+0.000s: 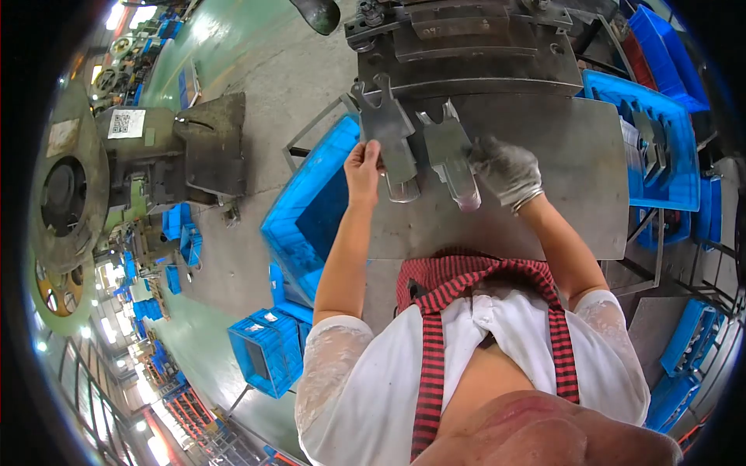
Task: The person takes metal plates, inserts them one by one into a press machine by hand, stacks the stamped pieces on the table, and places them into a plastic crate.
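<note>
My left hand [364,171], bare, pinches the left edge of a flat forked metal plate [386,124]. The plate's two prongs point toward the press die [466,46], and its lower end is narrower and shiny. To its right is a second forked metal plate [448,151], slightly tilted, with a rounded lower end. My right hand [507,169] wears a grey glove and has its bent fingers closed at this plate's right edge. The gloved fingertips are partly hidden. Both plates are over the grey metal table [559,210], in front of the die.
A blue bin [284,225] stands left of the table. At the right, another blue bin [680,202] holds several metal plates. A blue crate [268,349] is at the lower left. Heavy machinery [167,155] stands farther left. A dark rounded object [318,14] hangs at the top.
</note>
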`<action>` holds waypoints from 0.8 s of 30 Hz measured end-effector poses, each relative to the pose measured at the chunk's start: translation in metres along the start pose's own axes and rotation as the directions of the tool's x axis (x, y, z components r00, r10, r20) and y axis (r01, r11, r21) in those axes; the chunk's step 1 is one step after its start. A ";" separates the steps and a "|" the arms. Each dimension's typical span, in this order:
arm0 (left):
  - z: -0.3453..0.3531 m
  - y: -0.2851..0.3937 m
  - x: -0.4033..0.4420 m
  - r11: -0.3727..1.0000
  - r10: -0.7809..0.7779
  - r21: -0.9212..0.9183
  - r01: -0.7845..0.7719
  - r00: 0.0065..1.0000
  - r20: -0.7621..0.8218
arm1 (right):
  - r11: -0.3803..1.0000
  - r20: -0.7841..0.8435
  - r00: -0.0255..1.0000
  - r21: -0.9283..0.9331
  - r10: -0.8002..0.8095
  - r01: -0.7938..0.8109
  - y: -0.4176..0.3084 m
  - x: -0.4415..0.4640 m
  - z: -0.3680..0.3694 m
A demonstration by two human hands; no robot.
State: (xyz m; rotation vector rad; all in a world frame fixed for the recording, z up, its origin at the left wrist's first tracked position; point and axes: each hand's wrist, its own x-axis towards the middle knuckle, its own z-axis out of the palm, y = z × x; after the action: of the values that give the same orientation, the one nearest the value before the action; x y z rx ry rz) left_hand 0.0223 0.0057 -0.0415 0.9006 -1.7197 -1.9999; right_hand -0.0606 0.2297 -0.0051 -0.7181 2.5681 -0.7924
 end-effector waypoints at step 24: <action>0.003 0.027 0.007 0.970 -0.104 -0.201 0.138 0.980 0.169 | 0.961 -0.496 0.842 0.050 -0.213 0.272 0.012 0.160 -0.017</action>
State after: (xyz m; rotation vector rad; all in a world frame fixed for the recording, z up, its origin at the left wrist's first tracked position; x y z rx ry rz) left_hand 0.0114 -0.0016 -0.0162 0.8112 -1.5230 -2.3393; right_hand -0.2017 0.1551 -0.0282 -0.9164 2.8638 -1.3507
